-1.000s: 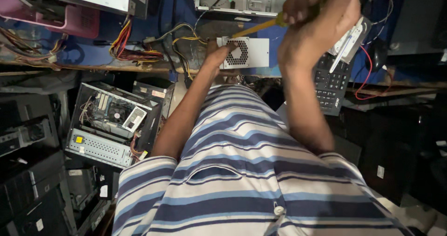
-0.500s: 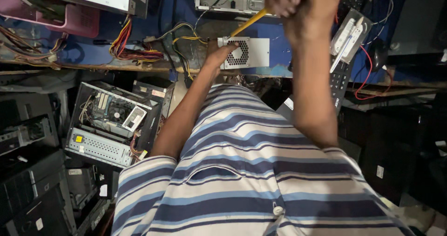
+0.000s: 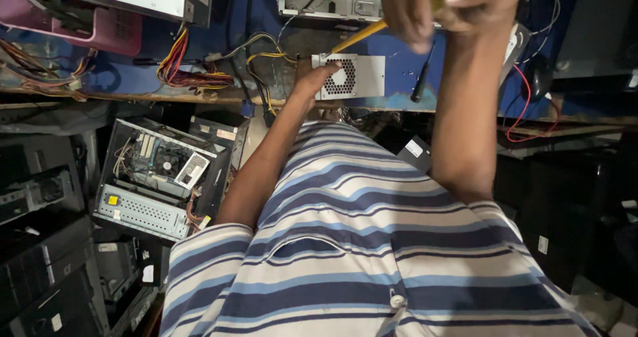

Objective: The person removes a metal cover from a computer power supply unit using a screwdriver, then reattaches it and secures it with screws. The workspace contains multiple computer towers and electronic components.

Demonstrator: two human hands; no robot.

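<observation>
So the step here looks like driving or loosening a screw on the power supply box [image 3: 349, 76], the grey metal one with the round perforated fan grille. It sits on the blue surface [image 3: 399, 78] right in front of the person, with a bundle of yellow, red and black wires [image 3: 199, 64] just to the left of the box.

Left hand [image 3: 318, 78] is pressed flat against the left edge of the box, fingers spread and resting on it rather than wrapped around anything. Right hand [image 3: 452, 4] is up and to the right of the box, fingers clenched around the handle of a yellow-shafted screwdriver [image 3: 359, 38], with the tip pointing down toward the box's top left corner. Can't tell from this angle whether the tip is actually seated in a screw.

My two cents on doing this well: the shaft comes in at a pretty shallow slant, so I'd line it up straighter with the screw before putting torque on, otherwise it'll probably cam out and chew the head. Keep that left hand bracing the box so it doesn't skate on the surface, but keep those fingers out of the tip's path if it slips. Push in firmly, turn slowly.
</observation>
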